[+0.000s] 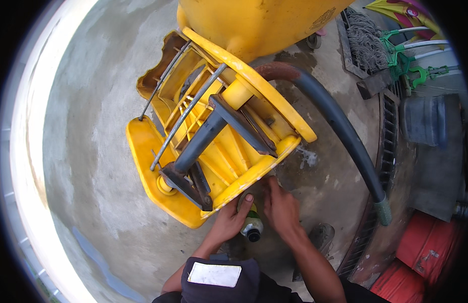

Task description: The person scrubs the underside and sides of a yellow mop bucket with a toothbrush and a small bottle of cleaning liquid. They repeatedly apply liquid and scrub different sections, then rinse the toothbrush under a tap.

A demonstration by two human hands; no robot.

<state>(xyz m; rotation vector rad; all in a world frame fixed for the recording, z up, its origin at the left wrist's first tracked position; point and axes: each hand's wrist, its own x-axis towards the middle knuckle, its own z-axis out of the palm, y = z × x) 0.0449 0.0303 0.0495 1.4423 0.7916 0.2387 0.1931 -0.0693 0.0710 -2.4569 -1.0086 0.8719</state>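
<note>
A yellow mop wringer [234, 156] lies tipped in front of me, its ribbed inside, metal rods and dark brackets showing. My left hand [230, 221] is at its near lower edge, thumb up, the other fingers mostly hidden behind the plastic; it seems to grip that edge. Just to the right, my right hand [282, 206] is closed by the same edge, its fingertips pinched around something too hidden to make out. Between my wrists is a bottle [251, 225] with a dark cap and a yellow-green band. The wringer's long black handle [340, 116] curves off to the right.
A large yellow bucket [254, 22] stands beyond the wringer. Mop heads [365, 43] with green clamps are at the far right, near a floor drain grate [388, 136]. A bluish water jug [423, 121] and red containers [428, 245] line the right side. My shoe [321, 237] is below.
</note>
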